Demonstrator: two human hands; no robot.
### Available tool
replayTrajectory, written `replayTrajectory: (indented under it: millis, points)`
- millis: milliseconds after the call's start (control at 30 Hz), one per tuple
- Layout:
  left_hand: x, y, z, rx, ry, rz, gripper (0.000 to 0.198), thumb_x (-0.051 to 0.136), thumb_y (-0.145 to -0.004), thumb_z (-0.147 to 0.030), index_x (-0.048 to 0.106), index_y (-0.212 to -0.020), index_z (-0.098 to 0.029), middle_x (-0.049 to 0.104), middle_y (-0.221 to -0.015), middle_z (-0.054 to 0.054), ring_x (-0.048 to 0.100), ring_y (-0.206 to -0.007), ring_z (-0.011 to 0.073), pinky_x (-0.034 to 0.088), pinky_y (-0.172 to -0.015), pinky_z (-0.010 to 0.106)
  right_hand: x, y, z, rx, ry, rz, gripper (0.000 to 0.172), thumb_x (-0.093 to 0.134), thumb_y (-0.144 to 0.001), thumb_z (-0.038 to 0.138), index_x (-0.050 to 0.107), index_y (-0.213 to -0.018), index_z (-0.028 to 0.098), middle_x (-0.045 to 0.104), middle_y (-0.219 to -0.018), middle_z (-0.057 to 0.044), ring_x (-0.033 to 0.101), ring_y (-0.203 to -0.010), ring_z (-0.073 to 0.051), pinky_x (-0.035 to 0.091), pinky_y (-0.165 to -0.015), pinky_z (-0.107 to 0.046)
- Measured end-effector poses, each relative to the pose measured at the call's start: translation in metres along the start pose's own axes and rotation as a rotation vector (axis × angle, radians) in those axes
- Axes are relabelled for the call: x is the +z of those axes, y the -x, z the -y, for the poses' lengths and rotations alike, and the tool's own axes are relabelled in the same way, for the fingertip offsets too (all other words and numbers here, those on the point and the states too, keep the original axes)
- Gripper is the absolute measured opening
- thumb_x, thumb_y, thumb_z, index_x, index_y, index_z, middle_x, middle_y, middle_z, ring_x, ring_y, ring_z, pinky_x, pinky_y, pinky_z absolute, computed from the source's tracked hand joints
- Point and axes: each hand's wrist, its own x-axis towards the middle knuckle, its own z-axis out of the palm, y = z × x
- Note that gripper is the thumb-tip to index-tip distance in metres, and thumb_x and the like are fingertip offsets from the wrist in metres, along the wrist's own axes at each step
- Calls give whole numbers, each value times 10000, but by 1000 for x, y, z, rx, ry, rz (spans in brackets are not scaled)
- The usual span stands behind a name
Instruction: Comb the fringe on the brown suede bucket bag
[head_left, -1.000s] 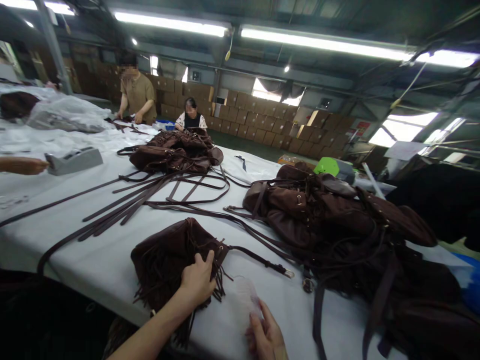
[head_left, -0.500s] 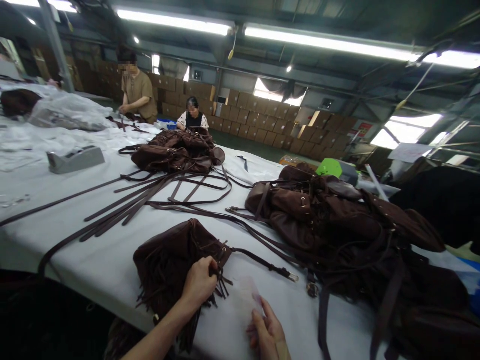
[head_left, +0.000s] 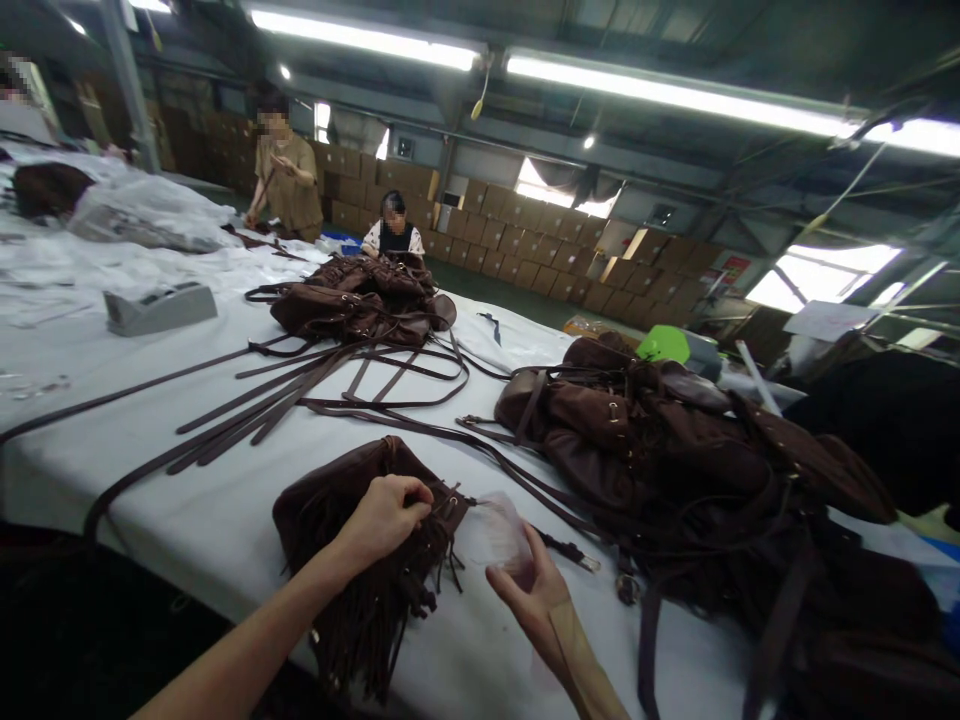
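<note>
A dark brown fringed handbag [head_left: 330, 500] lies on the white-covered table right in front of me. My left hand [head_left: 386, 515] is over the bag's front, thumb and finger curled together near its eyelet edge; whatever they pinch is too small to make out. My right hand [head_left: 540, 585] grips a thin, see-through whitish sheet [head_left: 496, 530] between thumb and fingers, just right of the bag. Behind that hand, a buckled strap [head_left: 566, 548] runs out from the bag's side across the table.
More brown bags are heaped on the right [head_left: 660, 430] and at the far middle [head_left: 360, 295]. Long straps [head_left: 277, 400] trail across the table [head_left: 225, 510]. A grey tape dispenser [head_left: 161, 308] stands at left. Two people work beyond, before stacked cartons [head_left: 517, 235].
My right hand has moved up and away from me, lifting the translucent sheet beside the bag. My left hand has shifted slightly up on the bag. One person at the back has raised a hand.
</note>
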Motion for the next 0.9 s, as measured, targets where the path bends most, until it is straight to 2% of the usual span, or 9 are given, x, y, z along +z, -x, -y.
replayTrajectory:
  millis: [133, 200, 333, 400, 467, 600, 700, 800, 900]
  points:
    - [1, -7, -30, 167, -46, 60, 144, 555, -745, -200, 695, -726, -174, 718, -738, 18, 649, -722, 168, 480, -708, 259, 37, -28, 34, -57, -42, 125, 828, 846, -553, 293, 532, -1312, 194, 660, -792, 7, 581, -727, -204, 472, -744, -321]
    - [2, -10, -39, 224, 14, 89, 145, 557, -733, -173, 697, -769, -165, 710, -756, 23, 648, -743, 167, 491, -725, 260, 67, -34, 38, -43, -153, 193, 726, 859, -535, 314, 610, -1207, 196, 653, -754, 18, 592, -735, -202, 478, -701, -285]
    - [-10, -2, -24, 150, 235, -181, 393, 539, -783, -232, 573, -1169, -170, 670, -960, 44, 652, -815, 161, 530, -769, 275, 107, -28, 21, 69, -368, 319, 438, 708, -721, 529, 662, -947, 157, 625, -615, 15, 561, -542, -141, 437, -486, -216]
    - [-13, 11, 0, 100, 266, -273, 510, 496, -777, -197, 449, -1284, -179, 633, -1068, 65, 640, -947, 172, 518, -874, 300, 109, -20, 7, 169, -455, 368, 451, 606, -794, 594, 637, -870, 150, 537, -462, 50, 425, -352, -89, 309, -344, -184]
    - [-4, 28, 28, 70, 206, -196, 675, 491, -692, -124, 361, -1353, -179, 584, -1215, 97, 568, -1143, 195, 439, -1026, 342, 105, -11, -3, 259, -532, 395, 488, 539, -824, 633, 612, -830, 151, 469, -384, 74, 320, -268, -62, 218, -293, -170]
    - [34, 47, 62, 61, -46, 1, 899, 611, -617, -189, 261, -1444, -169, 367, -1475, 144, 310, -1383, 278, 246, -1172, 444, 96, 1, -4, 338, -640, 414, 540, 521, -801, 689, 592, -739, 157, 469, -356, 62, 327, -254, -57, 251, -287, -162]
    - [56, 43, 64, 73, -246, 8, 773, 671, -651, -308, 415, -1373, -197, 385, -1458, 126, 290, -1371, 316, 259, -1149, 465, 88, 5, 4, 303, -693, 411, 560, 542, -802, 687, 641, -813, 136, 489, -352, 49, 343, -252, -58, 247, -285, -152]
    - [63, 32, 60, 37, -428, -42, 472, 596, -764, -292, 567, -1228, -218, 449, -1399, 101, 352, -1308, 302, 308, -1093, 434, 80, 14, 6, 297, -658, 393, 677, 544, -762, 744, 669, -1006, 125, 501, -365, 48, 357, -251, -77, 250, -274, -164]
    - [63, 22, 57, -7, -541, -88, 291, 423, -903, -257, 646, -1089, -241, 533, -1286, 81, 444, -1193, 267, 340, -1014, 413, 74, 32, 0, 259, -562, 314, 744, 609, -663, 789, 699, -1018, 141, 606, -486, -9, 517, -361, -139, 375, -332, -210]
